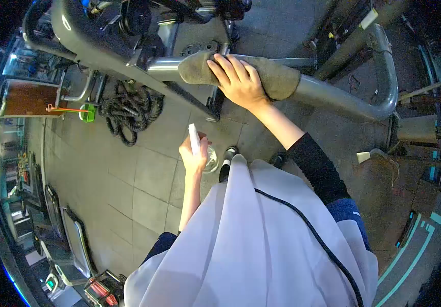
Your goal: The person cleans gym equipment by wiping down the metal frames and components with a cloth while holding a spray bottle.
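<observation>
Where right hand (241, 84) rests, cloth (280, 79) lies beneath; left (192, 157) grips bottle (211, 160).

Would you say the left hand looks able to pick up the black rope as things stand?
Probably not: the left hand is occupied by the spray bottle, and the black rope lies on the floor, apparently too low without bending down.

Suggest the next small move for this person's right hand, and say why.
Probably slide the cloth along the bar toward its bend: the right hand lies on the cloth, and the stretch beyond it is uncovered. The left hand holds the bottle.
</observation>
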`<state>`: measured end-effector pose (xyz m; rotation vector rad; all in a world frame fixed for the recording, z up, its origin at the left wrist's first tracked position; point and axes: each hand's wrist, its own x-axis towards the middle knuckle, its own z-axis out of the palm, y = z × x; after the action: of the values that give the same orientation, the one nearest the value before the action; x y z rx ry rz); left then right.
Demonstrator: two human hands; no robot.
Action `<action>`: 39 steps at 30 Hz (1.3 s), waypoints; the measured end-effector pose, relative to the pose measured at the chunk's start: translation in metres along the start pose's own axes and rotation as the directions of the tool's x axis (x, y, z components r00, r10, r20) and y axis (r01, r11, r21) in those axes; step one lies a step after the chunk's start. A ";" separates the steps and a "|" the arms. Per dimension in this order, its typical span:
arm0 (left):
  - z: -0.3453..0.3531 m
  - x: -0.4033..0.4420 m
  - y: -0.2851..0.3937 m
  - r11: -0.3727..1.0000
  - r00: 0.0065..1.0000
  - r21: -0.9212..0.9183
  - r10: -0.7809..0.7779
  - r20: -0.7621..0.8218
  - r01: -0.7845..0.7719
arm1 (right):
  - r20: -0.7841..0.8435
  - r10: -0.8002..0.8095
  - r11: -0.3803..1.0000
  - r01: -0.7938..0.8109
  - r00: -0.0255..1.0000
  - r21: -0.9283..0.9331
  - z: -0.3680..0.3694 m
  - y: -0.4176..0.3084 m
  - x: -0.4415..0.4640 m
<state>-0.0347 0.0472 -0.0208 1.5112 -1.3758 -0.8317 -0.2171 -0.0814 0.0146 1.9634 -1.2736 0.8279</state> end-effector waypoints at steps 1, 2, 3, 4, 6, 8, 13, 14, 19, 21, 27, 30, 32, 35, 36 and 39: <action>-0.007 0.002 -0.003 0.998 0.999 -0.046 -0.048 -0.007 0.047 | -0.059 -0.022 0.997 0.018 0.998 -0.071 0.007 -0.008 0.003; -0.014 0.004 -0.005 0.997 0.998 -0.033 -0.065 0.008 0.065 | -0.045 -0.012 0.996 0.008 0.999 -0.087 0.014 -0.016 0.004; -0.019 0.006 -0.007 0.997 0.998 -0.030 -0.068 0.007 0.068 | -0.044 -0.011 0.997 0.007 0.999 -0.082 0.018 -0.021 0.005; -0.022 0.008 -0.009 0.997 0.997 -0.034 -0.071 0.024 0.071 | -0.042 -0.030 0.993 0.025 0.999 -0.115 0.020 -0.024 0.003; -0.024 0.014 -0.012 0.997 0.996 -0.043 -0.068 0.049 0.070 | -0.038 -0.048 0.986 0.041 0.998 -0.159 0.021 -0.024 0.002; -0.022 0.022 -0.013 1.000 0.993 -0.007 0.020 0.118 -0.019 | -0.007 -0.101 0.972 0.097 0.995 -0.213 0.014 -0.018 0.000; -0.002 0.039 0.011 0.997 0.976 -0.010 0.083 0.203 -0.082 | 0.034 -0.170 0.944 0.173 0.985 -0.281 0.002 0.011 -0.031; 0.003 0.041 0.017 0.993 0.968 -0.035 0.115 0.224 -0.110 | 0.062 -0.193 0.928 0.202 0.979 -0.312 -0.004 0.023 -0.040; 0.025 0.043 0.040 0.969 0.927 -0.029 0.243 0.286 -0.246 | 0.072 -0.181 0.886 0.194 0.981 -0.421 -0.045 0.097 -0.096; 0.038 0.039 0.040 0.968 0.933 -0.090 0.248 0.261 -0.233 | 0.014 -0.150 0.908 0.143 0.989 -0.394 -0.067 0.129 -0.116; 0.062 0.020 0.040 0.967 0.912 -0.099 0.254 0.323 -0.234 | 0.026 -0.142 0.949 0.143 0.990 -0.279 -0.137 0.227 -0.161; 0.072 0.010 0.043 0.979 0.924 -0.077 0.203 0.323 -0.188 | 0.097 -0.057 0.991 0.068 0.994 -0.118 -0.168 0.277 -0.170; 0.079 0.005 0.041 0.978 0.930 -0.112 0.202 0.307 -0.176 | 0.148 0.042 0.999 -0.041 0.988 -0.007 -0.177 0.300 -0.168; 0.082 0.000 0.050 0.976 0.939 -0.071 0.217 0.267 -0.205 | 0.205 0.044 0.992 -0.068 0.978 0.111 -0.181 0.318 -0.157; 0.082 -0.001 0.050 0.976 0.942 -0.073 0.215 0.259 -0.203 | 0.240 0.025 0.988 -0.061 0.970 0.142 -0.182 0.321 -0.152; 0.083 -0.005 0.046 0.982 0.955 -0.112 0.173 0.242 -0.150 | 0.334 0.024 0.986 -0.076 0.942 0.145 -0.184 0.318 -0.145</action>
<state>-0.1285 0.0386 -0.0092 1.2347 -1.5995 -0.9940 -0.5901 0.0381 0.0659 2.2765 -1.4939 0.6546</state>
